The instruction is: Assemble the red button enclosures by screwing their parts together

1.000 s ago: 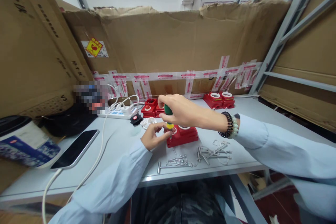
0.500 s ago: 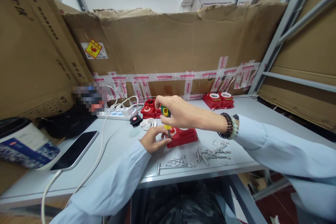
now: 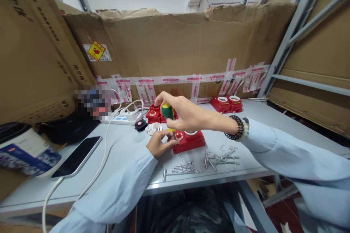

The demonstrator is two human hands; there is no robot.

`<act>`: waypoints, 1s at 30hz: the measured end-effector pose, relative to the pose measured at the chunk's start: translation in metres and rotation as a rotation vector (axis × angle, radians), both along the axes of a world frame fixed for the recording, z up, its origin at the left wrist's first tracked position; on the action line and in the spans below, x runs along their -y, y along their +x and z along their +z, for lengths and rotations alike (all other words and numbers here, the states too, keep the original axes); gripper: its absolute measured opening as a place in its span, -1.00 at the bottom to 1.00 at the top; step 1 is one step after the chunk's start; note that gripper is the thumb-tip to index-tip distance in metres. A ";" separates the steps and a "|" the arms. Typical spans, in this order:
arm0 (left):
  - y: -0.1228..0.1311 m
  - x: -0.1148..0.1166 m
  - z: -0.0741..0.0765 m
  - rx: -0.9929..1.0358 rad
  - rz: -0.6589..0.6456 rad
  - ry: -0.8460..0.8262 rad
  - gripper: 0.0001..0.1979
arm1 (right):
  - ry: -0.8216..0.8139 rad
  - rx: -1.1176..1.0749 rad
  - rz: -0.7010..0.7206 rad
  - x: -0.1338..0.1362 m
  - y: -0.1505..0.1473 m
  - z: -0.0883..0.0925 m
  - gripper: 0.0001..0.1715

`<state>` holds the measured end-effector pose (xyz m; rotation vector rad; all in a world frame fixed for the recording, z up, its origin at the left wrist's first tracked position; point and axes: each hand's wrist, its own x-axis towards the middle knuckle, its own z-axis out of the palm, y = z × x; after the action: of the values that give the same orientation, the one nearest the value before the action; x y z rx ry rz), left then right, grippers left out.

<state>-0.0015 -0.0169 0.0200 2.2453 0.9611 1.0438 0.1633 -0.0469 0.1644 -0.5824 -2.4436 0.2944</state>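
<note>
In the head view my right hand [image 3: 183, 113] is closed round the green and yellow handle of a screwdriver [image 3: 167, 112]. The shaft points down at the left end of a red plastic housing [image 3: 191, 142], which lies on the table and carries a white ring and a small round red part. At that same end my left hand [image 3: 160, 143] pinches the housing's edge, thumb in front, close to the screwdriver tip. Fingers hide where the tip meets the housing. Several loose screws [image 3: 184, 167] and a metal T-shaped rod [image 3: 175, 174] lie in front.
More metal rods [image 3: 221, 159] lie right of the screws. Red housings [image 3: 225, 104] stand at the back right, others [image 3: 153, 115] behind my hands. A power strip [image 3: 123, 118], white cable coil [image 3: 154, 128], black knob [image 3: 141, 125] and phone [image 3: 78, 156] occupy the left. Cardboard [image 3: 175, 43] walls the back.
My right hand has risen slightly and tipped the screwdriver, so its handle now leans left and more of its green end shows. My left hand stays at the housing.
</note>
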 end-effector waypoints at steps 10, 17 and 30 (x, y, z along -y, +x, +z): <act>0.005 0.028 0.000 -0.225 -0.375 0.072 -0.75 | 0.103 -0.377 -0.276 0.001 0.036 0.020 -0.68; 0.002 0.027 0.006 -0.249 -0.246 0.202 -0.80 | 0.072 -0.276 -0.327 -0.007 0.055 -0.006 -0.82; -0.004 0.028 -0.008 -0.435 -0.258 0.062 -0.82 | -0.300 0.212 -0.218 -0.041 0.096 -0.084 0.02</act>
<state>-0.0054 -0.0452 0.0118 2.6226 0.7783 0.4876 0.2595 -0.0063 0.0801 -1.0494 -2.5240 0.5371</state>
